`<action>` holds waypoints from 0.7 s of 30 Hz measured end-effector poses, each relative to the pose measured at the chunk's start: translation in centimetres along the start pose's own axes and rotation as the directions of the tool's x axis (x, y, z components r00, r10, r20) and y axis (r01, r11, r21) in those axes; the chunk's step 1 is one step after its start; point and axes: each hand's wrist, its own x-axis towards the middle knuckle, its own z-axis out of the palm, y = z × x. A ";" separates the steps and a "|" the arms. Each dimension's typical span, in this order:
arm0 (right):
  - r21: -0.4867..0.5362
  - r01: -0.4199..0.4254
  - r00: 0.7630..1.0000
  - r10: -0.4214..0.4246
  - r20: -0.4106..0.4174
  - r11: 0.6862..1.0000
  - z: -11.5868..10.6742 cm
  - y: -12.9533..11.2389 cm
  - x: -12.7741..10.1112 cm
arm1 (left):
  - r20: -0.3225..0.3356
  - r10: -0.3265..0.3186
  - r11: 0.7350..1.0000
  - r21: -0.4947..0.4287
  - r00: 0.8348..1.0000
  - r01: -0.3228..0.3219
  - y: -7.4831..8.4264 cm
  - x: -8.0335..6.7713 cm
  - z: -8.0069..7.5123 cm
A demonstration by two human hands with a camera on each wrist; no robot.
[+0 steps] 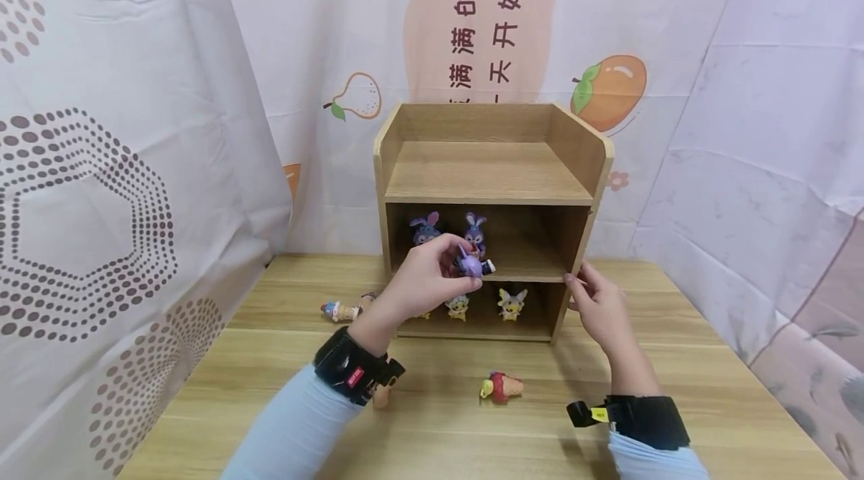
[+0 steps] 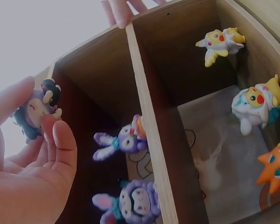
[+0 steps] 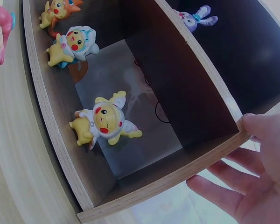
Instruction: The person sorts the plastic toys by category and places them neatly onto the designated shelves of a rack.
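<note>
My left hand [image 1: 421,274] pinches a small purple figurine [image 1: 470,264] with dark parts, in front of the wooden shelf [image 1: 486,202] at its middle level. In the left wrist view this figurine [image 2: 36,109] has a pale face, and fingers hide part of it. On the shelf's right side, my right hand [image 1: 601,307] grips the edge of the side panel [image 3: 214,156], thumb at the front and fingers along the outside. Two purple rabbit-eared figurines, one [image 2: 126,140] beside the other [image 2: 137,203], stand in the middle compartment.
Several yellow figurines in costumes, one [image 3: 105,120] with a white hood, stand in the bottom compartment. An ice-cream-cone-shaped toy [image 1: 502,387] lies on the table [image 1: 459,442] in front. Another cone-shaped toy [image 1: 340,311] lies left of the shelf. Printed curtains [image 1: 324,187] hang behind.
</note>
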 end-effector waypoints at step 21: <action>-0.017 -0.010 1.000 0.010 -0.013 1.000 0.0 0.1 0.0 | -0.013 -0.024 0.990 0.138 1.000 0.026 0.8 5.5 5.5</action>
